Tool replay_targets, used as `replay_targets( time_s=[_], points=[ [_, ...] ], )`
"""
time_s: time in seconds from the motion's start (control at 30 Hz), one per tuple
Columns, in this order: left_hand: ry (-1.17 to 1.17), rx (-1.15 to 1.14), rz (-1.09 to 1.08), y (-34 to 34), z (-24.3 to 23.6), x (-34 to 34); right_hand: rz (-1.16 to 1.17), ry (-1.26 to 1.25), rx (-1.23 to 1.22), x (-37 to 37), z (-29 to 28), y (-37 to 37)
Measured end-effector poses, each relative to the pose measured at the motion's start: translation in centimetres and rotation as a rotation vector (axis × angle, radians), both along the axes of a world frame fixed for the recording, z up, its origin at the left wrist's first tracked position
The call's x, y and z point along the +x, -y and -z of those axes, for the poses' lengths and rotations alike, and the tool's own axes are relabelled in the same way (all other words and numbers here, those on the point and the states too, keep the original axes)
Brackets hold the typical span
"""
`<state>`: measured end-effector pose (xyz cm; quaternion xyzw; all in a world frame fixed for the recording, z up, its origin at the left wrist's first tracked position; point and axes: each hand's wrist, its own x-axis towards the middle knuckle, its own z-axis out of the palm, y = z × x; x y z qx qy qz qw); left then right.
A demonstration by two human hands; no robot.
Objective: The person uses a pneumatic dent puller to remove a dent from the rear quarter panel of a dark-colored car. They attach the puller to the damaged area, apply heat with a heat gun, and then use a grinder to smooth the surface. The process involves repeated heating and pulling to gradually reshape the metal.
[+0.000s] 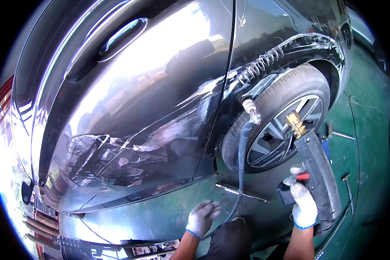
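Note:
My right hand point(304, 203), in a white knit glove, is wrapped round the grip of a bulky black puller gun point(320, 173) with a brass tip point(295, 123) and a red trigger. Its tip points up, in front of the wheel point(281, 123). My left hand point(203, 216), also gloved, holds nothing, its fingers loosely bent and apart beside a thick dark cable point(242, 160). The cable runs up to a metal clamp fitting point(252, 112) at the wheel arch edge. A wavy wire coil point(262, 65) runs along the scraped dark rear fender.
Scrapes and bare patches mark the dark car door point(160, 134). On the green floor lie a slim metal rod point(242, 193), a hammer point(349, 193) and another tool with a metal shaft point(342, 135). A cart point(151, 249) stands at the lower left.

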<state>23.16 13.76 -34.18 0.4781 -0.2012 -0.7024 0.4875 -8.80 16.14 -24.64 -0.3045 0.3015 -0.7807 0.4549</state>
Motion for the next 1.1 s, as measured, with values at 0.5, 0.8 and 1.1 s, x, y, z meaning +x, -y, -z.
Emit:
replay_targets(
  time_s=[0.5,0.8,1.1],
  points=[
    [-0.249,-0.13,0.048,4.4,-4.6,-0.8,0.007,-0.176,0.006,0.4,0.8,-0.8],
    [0.161,-0.597,0.041,8.6,-19.5,-5.1,-0.057,-0.129,-0.001,1.4,-0.1,-1.2],
    [1.534,-1.867,0.135,15.2,-30.8,-10.5,0.028,-0.153,0.053,3.2,0.0,-1.0]
  ],
)
